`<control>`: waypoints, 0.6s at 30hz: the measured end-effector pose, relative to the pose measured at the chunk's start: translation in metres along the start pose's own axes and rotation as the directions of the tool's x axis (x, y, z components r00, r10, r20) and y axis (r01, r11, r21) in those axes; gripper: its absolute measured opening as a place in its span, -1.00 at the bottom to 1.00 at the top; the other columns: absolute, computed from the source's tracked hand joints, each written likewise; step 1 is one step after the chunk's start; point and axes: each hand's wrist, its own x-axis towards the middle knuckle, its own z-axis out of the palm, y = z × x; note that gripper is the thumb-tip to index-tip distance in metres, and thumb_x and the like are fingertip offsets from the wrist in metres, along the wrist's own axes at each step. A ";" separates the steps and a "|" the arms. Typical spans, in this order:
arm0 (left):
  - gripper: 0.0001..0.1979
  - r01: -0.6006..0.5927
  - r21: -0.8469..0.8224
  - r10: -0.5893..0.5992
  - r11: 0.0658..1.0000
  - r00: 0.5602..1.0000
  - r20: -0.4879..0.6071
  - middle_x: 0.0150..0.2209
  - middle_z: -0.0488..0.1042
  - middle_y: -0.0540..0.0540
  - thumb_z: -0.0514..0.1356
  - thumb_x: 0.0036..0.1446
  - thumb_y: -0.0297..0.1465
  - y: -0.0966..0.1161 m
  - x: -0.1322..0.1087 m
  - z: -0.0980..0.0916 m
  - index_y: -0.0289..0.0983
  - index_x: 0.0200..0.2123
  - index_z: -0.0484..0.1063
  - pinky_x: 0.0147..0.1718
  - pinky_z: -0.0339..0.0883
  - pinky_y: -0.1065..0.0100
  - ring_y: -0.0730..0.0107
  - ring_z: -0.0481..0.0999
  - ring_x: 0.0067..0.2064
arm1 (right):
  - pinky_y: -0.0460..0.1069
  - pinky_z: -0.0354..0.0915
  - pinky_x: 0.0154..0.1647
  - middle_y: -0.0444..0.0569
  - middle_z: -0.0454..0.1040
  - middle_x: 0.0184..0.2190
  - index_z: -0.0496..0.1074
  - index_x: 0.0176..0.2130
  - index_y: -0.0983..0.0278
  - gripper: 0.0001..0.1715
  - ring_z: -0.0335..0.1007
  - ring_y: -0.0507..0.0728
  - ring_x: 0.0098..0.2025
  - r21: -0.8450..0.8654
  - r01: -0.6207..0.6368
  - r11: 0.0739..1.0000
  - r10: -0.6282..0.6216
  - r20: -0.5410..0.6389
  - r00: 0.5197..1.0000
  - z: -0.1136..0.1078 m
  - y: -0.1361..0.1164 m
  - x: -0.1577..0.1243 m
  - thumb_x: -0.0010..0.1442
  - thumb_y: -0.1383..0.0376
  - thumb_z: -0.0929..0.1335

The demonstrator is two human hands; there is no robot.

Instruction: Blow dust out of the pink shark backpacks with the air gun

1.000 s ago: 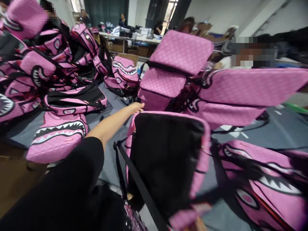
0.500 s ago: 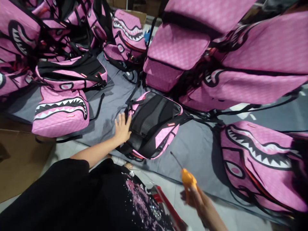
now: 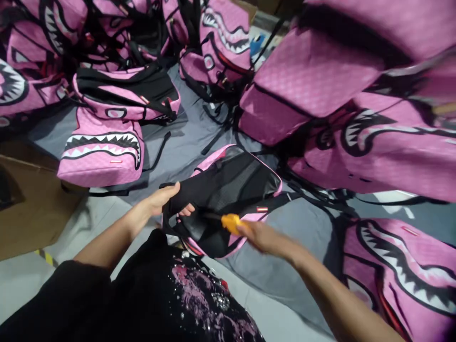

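Note:
A pink backpack lies with its black back panel up on a grey cloth in front of me. My left hand is closed on the black shoulder strap at the bag's near end, lifting it. My right hand grips an orange-handled tool whose thin tip points under that strap. My black printed shirt fills the bottom of the view.
Many pink shark-mouth backpacks surround the cloth: one face up at left, one behind it, a pile at top left, large ones at right and lower right. A brown cardboard box sits at left.
My left hand went from resting flat beside the bag to gripping its strap. My right hand carried the orange tool up and left to the bag. The view tilted further down.

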 end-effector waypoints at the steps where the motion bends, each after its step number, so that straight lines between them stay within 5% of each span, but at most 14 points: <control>1: -0.21 0.047 -0.016 -0.047 0.999 0.998 -0.031 -0.21 0.60 -0.44 -0.13 0.28 0.12 -0.002 0.007 -0.010 -0.48 -0.26 0.57 -0.22 0.50 0.19 0.11 0.63 -0.27 | -0.09 0.15 -0.62 -0.10 0.41 -0.64 0.50 -0.23 0.27 -0.42 0.24 0.02 -0.67 0.065 -0.011 0.998 0.006 0.077 0.997 0.007 0.002 -0.007 0.21 -0.17 0.28; 5: -0.21 0.213 -0.151 -0.241 0.965 0.950 -0.198 -0.23 0.61 -0.39 -0.26 0.32 0.05 -0.009 0.069 -0.041 -0.46 -0.20 0.55 -0.21 0.51 0.24 0.16 0.62 -0.25 | -0.07 0.13 -0.66 -0.10 0.31 -0.69 0.43 -0.32 0.25 -0.37 0.19 0.03 -0.71 0.012 -0.083 0.996 0.084 -0.196 0.977 0.003 -0.002 -0.009 0.25 -0.20 0.16; 9: -0.28 0.300 -0.192 -0.332 0.934 0.928 -0.169 -0.33 0.61 -0.34 -0.24 0.35 -0.01 -0.015 0.118 -0.049 -0.45 -0.17 0.51 -0.27 0.51 0.22 0.26 0.58 -0.40 | -0.06 0.16 -0.60 -0.07 0.36 -0.63 0.41 -0.26 0.26 -0.43 0.24 0.04 -0.65 -0.059 0.009 0.998 -0.015 -0.101 0.995 -0.004 -0.028 0.015 0.30 -0.11 0.13; 12: -0.30 0.306 -0.193 -0.334 0.932 0.933 -0.135 -0.37 0.60 -0.31 -0.22 0.34 0.02 -0.020 0.124 -0.049 -0.43 -0.13 0.49 -0.35 0.50 0.26 0.31 0.55 -0.47 | -0.06 0.19 -0.53 -0.04 0.42 -0.55 0.42 -0.26 0.29 -0.48 0.33 0.06 -0.56 -0.193 -0.044 0.980 -0.010 -0.274 0.962 0.000 -0.039 0.028 0.31 -0.03 0.14; 15: -0.34 0.321 -0.194 -0.346 0.927 0.931 -0.114 -0.39 0.60 -0.30 -0.18 0.34 0.02 -0.021 0.123 -0.050 -0.42 -0.13 0.47 -0.45 0.48 0.32 0.32 0.54 -0.50 | -0.06 0.23 -0.45 -0.02 0.47 -0.48 0.43 -0.24 0.30 -0.48 0.38 0.09 -0.46 -0.234 0.023 0.972 -0.061 -0.154 0.986 0.004 -0.041 0.031 0.32 -0.03 0.15; 18: -0.34 0.310 -0.175 -0.331 0.935 0.937 -0.111 -0.41 0.59 -0.29 -0.19 0.34 0.01 -0.020 0.122 -0.052 -0.42 -0.16 0.47 -0.53 0.44 0.36 0.31 0.53 -0.53 | -0.06 0.20 -0.45 0.00 0.45 -0.47 0.40 -0.23 0.32 -0.50 0.36 0.10 -0.45 -0.252 -0.109 0.962 0.035 -0.280 0.959 0.008 -0.048 0.026 0.33 0.00 0.13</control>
